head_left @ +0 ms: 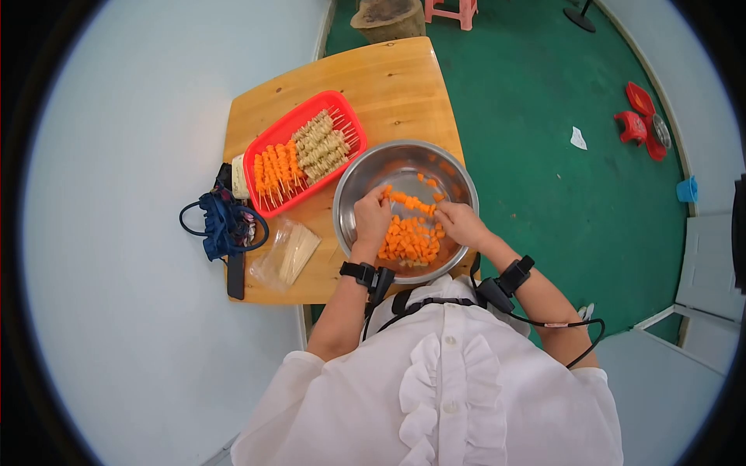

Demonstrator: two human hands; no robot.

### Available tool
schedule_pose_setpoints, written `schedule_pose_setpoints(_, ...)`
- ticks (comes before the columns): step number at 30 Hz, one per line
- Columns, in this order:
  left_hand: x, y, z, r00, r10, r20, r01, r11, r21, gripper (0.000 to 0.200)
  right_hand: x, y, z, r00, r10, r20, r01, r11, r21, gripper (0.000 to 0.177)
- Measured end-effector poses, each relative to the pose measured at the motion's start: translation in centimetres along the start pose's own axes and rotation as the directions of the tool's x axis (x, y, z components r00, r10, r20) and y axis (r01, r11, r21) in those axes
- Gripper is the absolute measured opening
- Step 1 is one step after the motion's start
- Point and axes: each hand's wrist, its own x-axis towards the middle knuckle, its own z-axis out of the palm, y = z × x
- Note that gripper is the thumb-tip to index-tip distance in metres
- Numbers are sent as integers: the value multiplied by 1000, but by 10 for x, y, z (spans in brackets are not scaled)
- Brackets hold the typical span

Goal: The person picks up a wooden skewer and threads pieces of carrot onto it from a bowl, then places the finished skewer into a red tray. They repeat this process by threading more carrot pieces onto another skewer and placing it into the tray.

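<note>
Over a round steel bowl (351,175), a skewer of orange carrot pieces (410,202) stretches between my two hands. My left hand (373,216) is closed on its left end. At its right end, my right hand (460,224) pinches with thumb and fingers; whether it grips the stick or a single piece is hard to make out. Loose carrot chunks (408,242) are heaped in the near part of the bowl, and a few lie on its far side.
A red basket (272,208) behind the bowl's left holds carrot skewers (277,167) and beige skewers (320,144). Bare sticks in a plastic bag (298,252), a blue handbag (221,225) and a dark phone (235,277) lie along the wooden table's (396,93) left side.
</note>
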Motion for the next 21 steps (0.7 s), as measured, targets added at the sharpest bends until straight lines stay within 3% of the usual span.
schedule_pose_setpoints(3, -2, 2, 3, 1000, -11, -9, 11, 1000, -17, 23, 8, -30, -19, 975, 142, 172, -100, 968, -231, 18)
schedule_pose_setpoints(5, -1, 6, 4, 998, -64, -31, 61, 996, -66, 24, 10, -31, -17, 978, 165, 129, -136, 969, -209, 18)
schedule_pose_setpoints(8, 4, -1, 1, 1000, 25, 1, -25, 994, -104, 25, 8, -26, -14, 973, 205, 101, -190, 971, -143, 18)
schedule_pose_setpoints(11, 10, -23, 5, 999, -18, -36, 11, 978, -208, 25, 11, -29, -21, 960, 269, 78, -258, 957, -129, 19)
schedule_pose_setpoints(14, 12, -30, -7, 978, -192, 83, 189, 981, 40, 27, 10, -21, -27, 936, 349, 48, -345, 936, -70, 21)
schedule_pose_setpoints(17, 8, -44, 0, 919, -213, 332, 122, 954, 276, 29, 9, -12, -29, 899, 436, 32, -435, 884, 171, 24)
schedule_pose_setpoints(20, 4, -54, 9, 826, -225, 517, 96, 959, 265, 27, 10, -8, -29, 850, 524, 52, -510, 793, 333, 25)
schedule_pose_setpoints(21, 2, -53, 11, 816, -198, 543, 25, 951, 310, 26, 10, -6, -30, 832, 552, 62, -534, 765, 361, 26)
